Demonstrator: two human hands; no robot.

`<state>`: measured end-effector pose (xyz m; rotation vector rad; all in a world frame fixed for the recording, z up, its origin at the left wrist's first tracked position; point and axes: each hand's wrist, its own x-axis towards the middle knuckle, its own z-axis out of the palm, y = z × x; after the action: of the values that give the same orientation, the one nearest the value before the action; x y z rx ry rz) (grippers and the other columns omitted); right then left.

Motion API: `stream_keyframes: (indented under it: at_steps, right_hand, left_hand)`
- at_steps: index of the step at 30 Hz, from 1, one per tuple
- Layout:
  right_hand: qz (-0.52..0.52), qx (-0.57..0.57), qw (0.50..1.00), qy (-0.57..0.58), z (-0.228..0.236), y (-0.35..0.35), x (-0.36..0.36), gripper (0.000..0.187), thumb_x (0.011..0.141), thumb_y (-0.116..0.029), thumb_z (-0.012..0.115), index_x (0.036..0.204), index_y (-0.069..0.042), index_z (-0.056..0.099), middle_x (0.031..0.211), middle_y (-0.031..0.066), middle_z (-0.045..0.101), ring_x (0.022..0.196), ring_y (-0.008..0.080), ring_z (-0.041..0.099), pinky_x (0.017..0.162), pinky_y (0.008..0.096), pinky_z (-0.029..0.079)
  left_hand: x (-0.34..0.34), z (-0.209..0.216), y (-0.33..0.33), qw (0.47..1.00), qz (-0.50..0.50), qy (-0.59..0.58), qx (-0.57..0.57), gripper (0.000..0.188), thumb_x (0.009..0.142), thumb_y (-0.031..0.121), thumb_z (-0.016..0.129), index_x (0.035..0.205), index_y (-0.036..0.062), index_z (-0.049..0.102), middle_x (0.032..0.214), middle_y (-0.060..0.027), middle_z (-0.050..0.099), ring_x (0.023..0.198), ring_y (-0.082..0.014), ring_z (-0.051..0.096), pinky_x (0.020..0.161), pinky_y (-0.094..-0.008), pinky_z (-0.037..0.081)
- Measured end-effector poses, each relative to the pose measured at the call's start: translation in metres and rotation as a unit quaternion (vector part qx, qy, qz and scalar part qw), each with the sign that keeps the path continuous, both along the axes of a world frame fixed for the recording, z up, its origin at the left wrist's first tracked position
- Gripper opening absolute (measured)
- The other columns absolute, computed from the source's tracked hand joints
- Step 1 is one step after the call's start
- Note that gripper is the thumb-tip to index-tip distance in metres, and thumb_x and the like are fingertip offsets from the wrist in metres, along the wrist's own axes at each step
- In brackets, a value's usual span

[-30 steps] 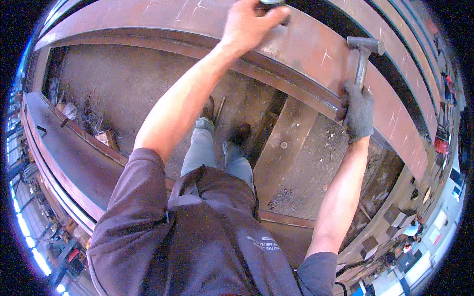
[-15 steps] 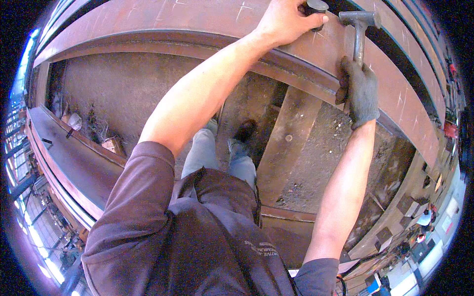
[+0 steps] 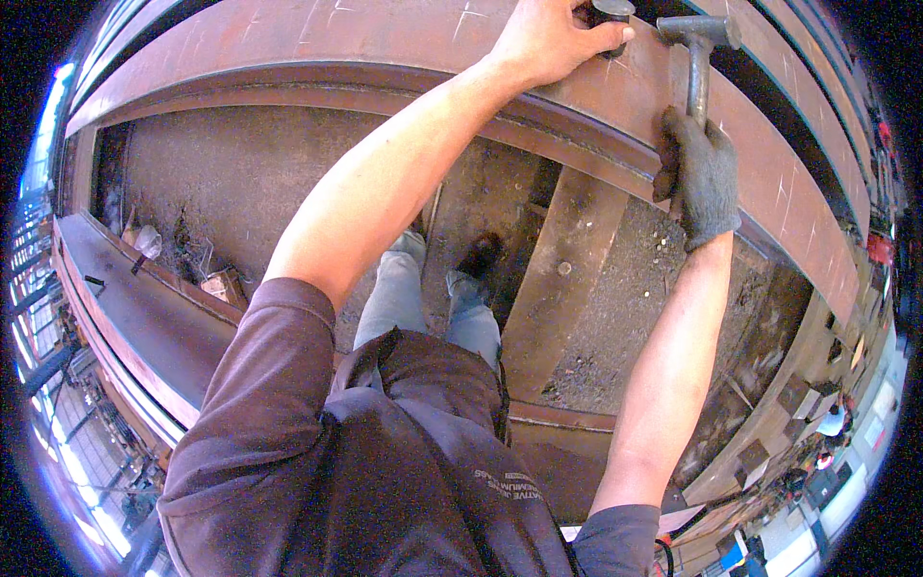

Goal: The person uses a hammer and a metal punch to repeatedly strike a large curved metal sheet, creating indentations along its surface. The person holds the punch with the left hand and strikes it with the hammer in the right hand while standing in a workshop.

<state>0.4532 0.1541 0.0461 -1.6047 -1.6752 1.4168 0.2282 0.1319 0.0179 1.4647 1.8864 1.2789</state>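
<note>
Bare, my left hand [image 3: 550, 40] is closed around a short dark metal punch [image 3: 613, 10] with a flat round head. It holds the punch upright on the rust-brown steel beam [image 3: 394, 38], whose top bears several white chalk marks. To its right, my right hand [image 3: 709, 180] wears a grey knit work glove. Its fingers are wrapped round the handle of a steel hammer [image 3: 700, 33]. The hammer head is over the beam's far side, to the right of the punch and apart from it. The punch's lower tip is hard to make out.
More steel beams [image 3: 812, 106] run parallel beyond this one, with dark gaps between. Another beam [image 3: 144, 308] lies behind me at the left. My legs stand between beams on a dirty floor [image 3: 596, 327] with debris. A distant person [image 3: 832, 421] is at the right.
Both hands keep their grips, and the punch and hammer stay nearly in place. The view has shifted very slightly.
</note>
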Motion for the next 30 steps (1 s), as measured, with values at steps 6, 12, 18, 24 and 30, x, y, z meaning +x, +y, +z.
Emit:
stream_keyframes:
  at_steps: [6,12,18,24,30]
  right_hand:
    - [0.006,0.015,1.000,-0.019,0.000,0.000,0.000,0.039,0.094,-0.040,0.068,0.085,-0.002,0.063,0.061,0.0043,0.057,0.045,0.0163,0.056,0.041,0.0346,0.043]
    - [0.010,0.010,1.000,-0.006,-0.001,-0.001,0.000,0.040,0.094,-0.041,0.068,0.085,-0.002,0.063,0.061,0.0047,0.058,0.044,0.0166,0.056,0.041,0.0352,0.043]
    - [0.005,0.019,0.999,-0.026,0.000,-0.001,-0.001,0.036,0.094,-0.037,0.069,0.092,-0.002,0.063,0.065,0.0017,0.054,0.043,0.0143,0.052,0.036,0.0314,0.041]
    - [0.023,0.030,0.999,-0.006,-0.004,-0.001,0.000,0.035,0.095,-0.034,0.068,0.091,0.000,0.063,0.066,0.0034,0.056,0.043,0.0147,0.052,0.035,0.0312,0.041]
    - [0.031,0.014,0.999,-0.009,-0.001,0.000,0.001,0.034,0.096,-0.034,0.067,0.092,-0.001,0.061,0.066,0.0031,0.055,0.042,0.0151,0.052,0.035,0.0315,0.042]
  left_hand:
    - [0.001,0.001,-0.003,1.000,0.001,-0.010,0.008,0.046,0.087,0.041,0.078,0.097,-0.0022,0.067,0.084,-0.0199,0.071,0.079,-0.0326,0.069,0.073,-0.0427,0.052]
    - [0.000,0.001,-0.004,1.000,0.003,0.000,0.001,0.045,0.087,0.041,0.078,0.100,-0.0014,0.068,0.085,-0.0195,0.071,0.081,-0.0308,0.070,0.075,-0.0415,0.053]
    - [0.003,-0.010,-0.002,0.997,-0.028,-0.012,0.066,0.046,0.085,0.042,0.080,0.105,0.0012,0.071,0.088,-0.0183,0.073,0.082,-0.0294,0.072,0.077,-0.0401,0.055]
    - [-0.001,-0.020,0.002,0.998,-0.021,-0.002,0.067,0.050,0.081,0.047,0.082,0.106,0.0044,0.074,0.089,-0.0171,0.074,0.083,-0.0301,0.072,0.079,-0.0411,0.057]
    - [0.002,-0.006,-0.004,0.998,-0.023,-0.039,0.040,0.043,0.087,0.040,0.078,0.104,0.0017,0.070,0.087,-0.0187,0.073,0.080,-0.0298,0.071,0.074,-0.0409,0.054]
